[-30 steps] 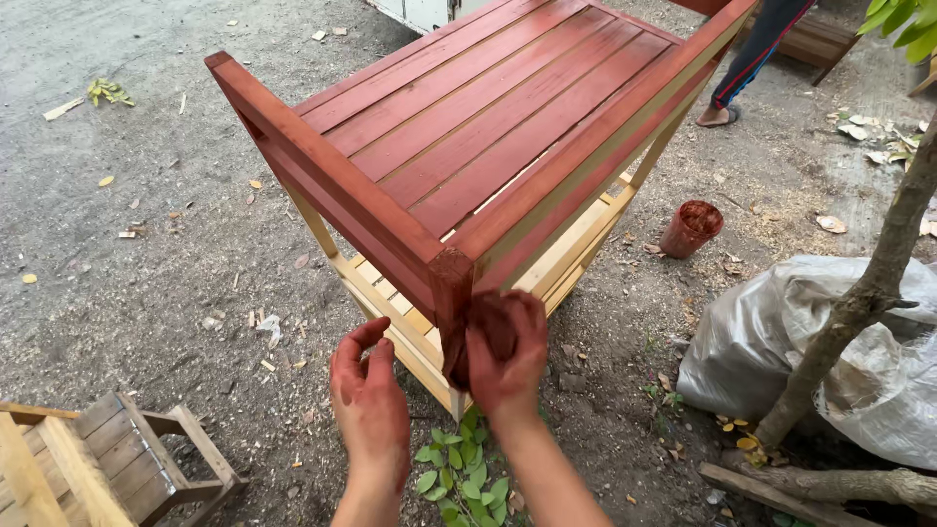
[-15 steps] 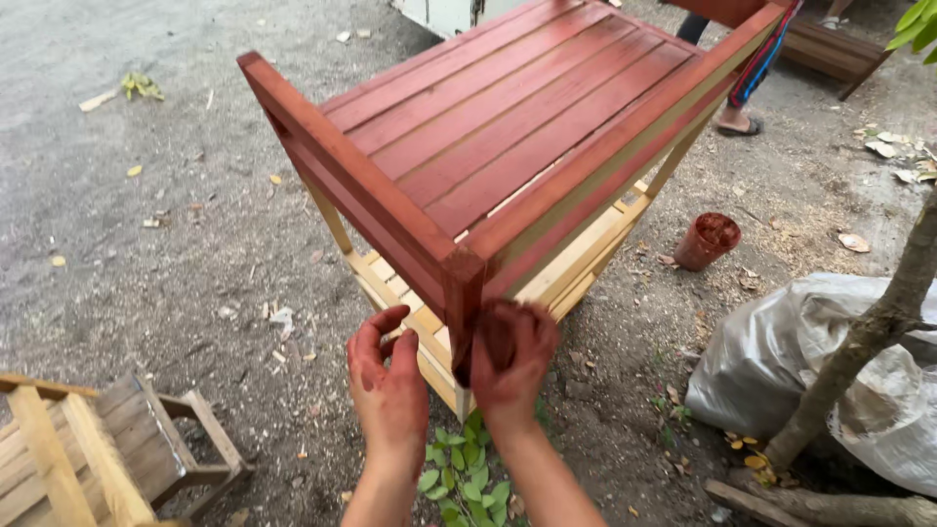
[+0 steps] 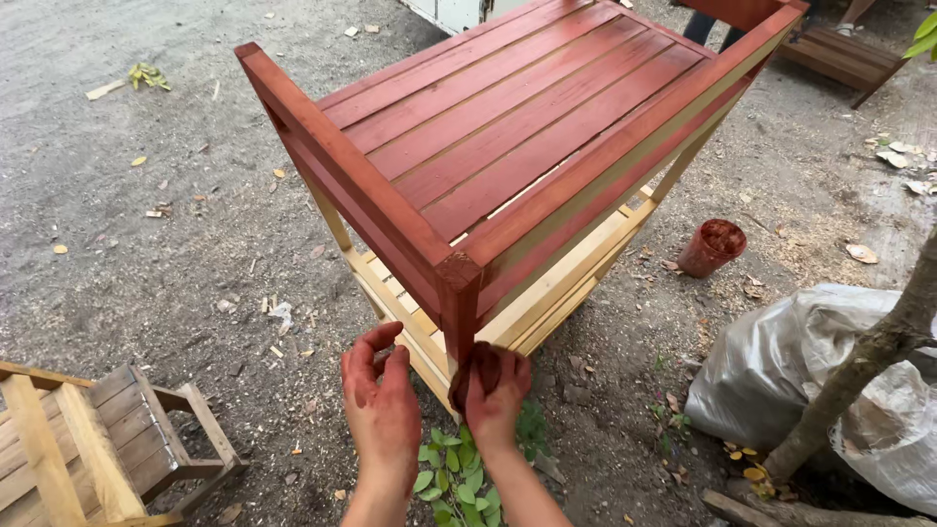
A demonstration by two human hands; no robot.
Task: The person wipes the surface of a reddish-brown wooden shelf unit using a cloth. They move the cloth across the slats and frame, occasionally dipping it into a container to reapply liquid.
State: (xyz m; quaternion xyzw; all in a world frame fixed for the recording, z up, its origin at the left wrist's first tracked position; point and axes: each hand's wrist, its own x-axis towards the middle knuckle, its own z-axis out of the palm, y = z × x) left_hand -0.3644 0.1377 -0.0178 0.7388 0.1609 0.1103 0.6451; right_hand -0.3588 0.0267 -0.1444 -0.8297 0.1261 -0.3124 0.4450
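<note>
At the bottom centre of the frame, the right hand (image 3: 493, 395) is pressing a stained rag (image 3: 480, 369) against the corner leg (image 3: 459, 312) of the red-stained wooden bench (image 3: 508, 146), fingers clamped around the rag. Just left of it, the stain-covered left hand (image 3: 383, 405) is hovering with fingers apart, holding nothing. A small red pot (image 3: 711, 247) is sitting on the dirt at right.

Stained rag (image 3: 485, 371) pressed against red-stained shelf's corner post (image 3: 459, 312)
</note>
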